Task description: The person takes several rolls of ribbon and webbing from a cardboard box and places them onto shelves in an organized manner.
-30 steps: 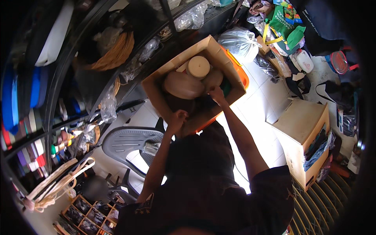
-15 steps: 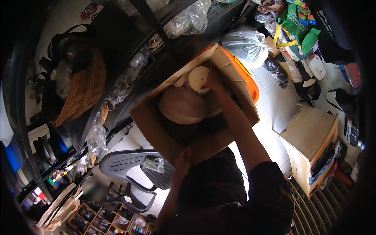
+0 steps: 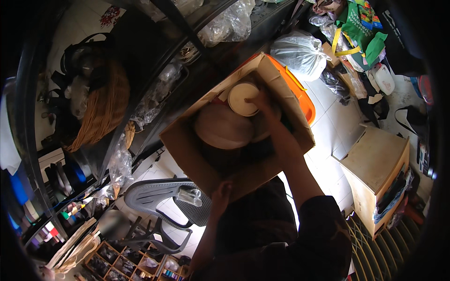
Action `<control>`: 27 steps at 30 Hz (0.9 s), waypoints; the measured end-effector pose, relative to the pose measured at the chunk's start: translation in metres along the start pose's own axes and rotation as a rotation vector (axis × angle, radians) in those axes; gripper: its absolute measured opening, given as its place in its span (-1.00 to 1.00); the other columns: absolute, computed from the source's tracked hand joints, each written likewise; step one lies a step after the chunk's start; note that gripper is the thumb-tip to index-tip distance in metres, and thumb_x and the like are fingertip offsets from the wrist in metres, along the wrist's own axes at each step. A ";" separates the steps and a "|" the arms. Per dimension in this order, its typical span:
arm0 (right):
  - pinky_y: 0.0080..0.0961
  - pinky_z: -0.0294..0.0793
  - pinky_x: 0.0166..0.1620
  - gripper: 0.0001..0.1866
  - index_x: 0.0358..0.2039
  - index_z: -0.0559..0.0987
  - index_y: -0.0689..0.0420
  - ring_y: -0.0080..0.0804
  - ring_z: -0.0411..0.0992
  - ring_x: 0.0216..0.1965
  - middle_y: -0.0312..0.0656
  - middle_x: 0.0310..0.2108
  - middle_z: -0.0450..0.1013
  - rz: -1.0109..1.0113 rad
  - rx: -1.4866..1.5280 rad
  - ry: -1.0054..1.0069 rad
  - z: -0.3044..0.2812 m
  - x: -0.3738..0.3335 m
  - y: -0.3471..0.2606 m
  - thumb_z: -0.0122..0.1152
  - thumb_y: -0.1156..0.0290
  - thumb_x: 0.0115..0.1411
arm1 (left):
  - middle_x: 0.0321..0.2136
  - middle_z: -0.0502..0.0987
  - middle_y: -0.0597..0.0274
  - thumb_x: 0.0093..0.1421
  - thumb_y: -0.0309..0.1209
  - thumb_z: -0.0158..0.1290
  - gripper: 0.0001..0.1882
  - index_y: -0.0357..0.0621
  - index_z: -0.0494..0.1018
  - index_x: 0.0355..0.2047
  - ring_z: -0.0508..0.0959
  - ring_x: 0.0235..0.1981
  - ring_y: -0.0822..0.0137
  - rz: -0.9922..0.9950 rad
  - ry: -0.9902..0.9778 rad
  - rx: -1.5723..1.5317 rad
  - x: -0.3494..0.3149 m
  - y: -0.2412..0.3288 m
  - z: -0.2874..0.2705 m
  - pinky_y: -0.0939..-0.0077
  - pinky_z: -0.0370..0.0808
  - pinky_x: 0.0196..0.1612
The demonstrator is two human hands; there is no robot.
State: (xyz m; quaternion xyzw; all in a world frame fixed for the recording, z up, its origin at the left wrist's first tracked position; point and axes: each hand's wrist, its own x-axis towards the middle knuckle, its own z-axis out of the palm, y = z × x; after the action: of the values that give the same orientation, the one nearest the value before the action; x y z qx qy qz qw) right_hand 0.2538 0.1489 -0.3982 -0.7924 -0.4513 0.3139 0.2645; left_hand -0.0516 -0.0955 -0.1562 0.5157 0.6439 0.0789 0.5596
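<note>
In the head view, the right hand (image 3: 263,102) is reaching into a cardboard box (image 3: 185,149) and touching a pale roll (image 3: 243,99). One digit is lying across the flat top near its right edge, while the rest are bending out of sight, so I cannot tell whether they are gripping it. A second ago this hand was working lower, at the brownish roll (image 3: 268,124) to the right; now it is staying on the pale one, much as it was half a second ago.

The left hand (image 3: 221,193) is touching the box's near edge with its fingers bent; in the shade, I cannot tell whether they are pinching the cardboard. A second ago it was hovering farther up, over the box opening.

The pale roll is sitting toward the far end of the box, beside a larger brown roll (image 3: 224,125). The right forearm is partly covering the brownish one.

An orange crate (image 3: 304,100) is showing along the box's right side, and a tied white bag (image 3: 300,55) is resting beyond it. To the left, a dark chair (image 3: 150,191) is holding a clear plastic packet (image 3: 189,196), which is showing more fully than a second ago.
</note>
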 end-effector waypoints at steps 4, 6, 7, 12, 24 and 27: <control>-0.32 0.35 0.13 0.05 0.14 0.31 0.22 -0.11 0.38 0.06 0.05 0.02 0.39 0.024 0.277 -0.086 -0.012 0.008 -0.004 0.62 0.22 -0.42 | -0.30 0.60 0.00 0.33 -0.22 -0.07 -0.74 -0.07 0.46 -0.12 0.58 -0.17 -0.01 0.035 -0.004 0.005 -0.001 0.002 -0.003 0.21 0.46 -0.13; -0.35 0.35 0.13 0.00 0.13 0.34 0.22 -0.18 0.37 0.08 0.04 0.04 0.40 0.021 0.309 -0.105 -0.029 -0.006 -0.037 0.61 0.28 -0.40 | -0.33 0.60 0.01 0.33 -0.22 -0.06 -0.74 -0.08 0.46 -0.13 0.59 -0.19 0.01 0.022 0.018 -0.029 -0.004 0.000 -0.003 0.23 0.46 -0.13; -0.35 0.35 0.13 -0.03 0.11 0.36 0.23 -0.19 0.38 0.08 0.03 0.04 0.40 0.058 0.289 -0.160 -0.034 -0.013 -0.048 0.60 0.30 -0.39 | -0.34 0.60 0.01 0.33 -0.22 -0.06 -0.74 -0.09 0.46 -0.13 0.60 -0.20 0.02 0.022 0.018 -0.044 -0.005 0.001 -0.004 0.24 0.45 -0.13; -0.28 0.41 0.08 -0.16 0.04 0.45 0.14 -0.10 0.46 -0.02 -0.01 -0.08 0.50 0.050 0.240 -0.121 -0.047 -0.041 -0.070 0.55 0.35 -0.37 | -0.35 0.58 0.04 0.33 -0.25 -0.07 -0.76 -0.10 0.46 -0.13 0.60 -0.22 0.11 0.076 0.012 -0.050 -0.013 0.020 -0.014 0.29 0.45 -0.16; -0.36 0.52 -0.06 -0.35 0.00 0.45 0.07 -0.19 0.52 -0.12 -0.09 -0.14 0.51 -0.548 0.044 -0.242 -0.218 -0.235 -0.212 0.30 0.54 -0.23 | 0.13 0.29 -0.07 0.09 -0.22 0.18 -0.37 -0.15 0.25 0.13 0.30 0.16 -0.05 0.745 0.205 0.262 -0.032 0.120 -0.052 0.15 0.22 0.22; -0.33 0.55 -0.13 -0.33 0.04 0.40 0.06 -0.17 0.54 -0.18 -0.06 -0.21 0.52 -0.682 0.036 -0.364 -0.254 -0.284 -0.242 0.16 0.62 -0.20 | 0.13 0.27 -0.03 -0.03 -0.17 0.27 -0.25 -0.14 0.25 0.13 0.25 0.19 -0.02 0.866 0.131 0.329 -0.044 0.169 -0.062 0.15 0.13 0.28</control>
State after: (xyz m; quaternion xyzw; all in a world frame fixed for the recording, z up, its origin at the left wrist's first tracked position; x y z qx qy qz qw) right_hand 0.1960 -0.0263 0.0139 -0.5235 -0.7229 0.3513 0.2829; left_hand -0.0110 -0.0220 0.0092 0.8130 0.4071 0.2343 0.3442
